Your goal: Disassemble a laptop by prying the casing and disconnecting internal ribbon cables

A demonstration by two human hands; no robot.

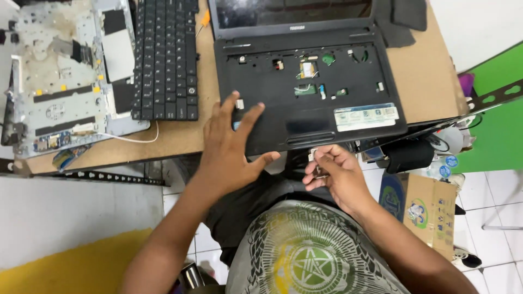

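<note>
At the laptop base's (305,92) front edge, overhanging the desk (425,76), I rest my spread left hand (231,147); just below, my right hand (335,174) pinches a small metal part (315,158).

repair workshop | opened laptop (305,81) | loose keyboard (166,57) | stripped chassis (60,76) | workbench (425,76)

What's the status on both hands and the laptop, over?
Left hand flat on the laptop palm rest, keyboard bay open. Right hand pinching a small metal part below the front edge. Removed keyboard lies left, clear of the hands.
</note>
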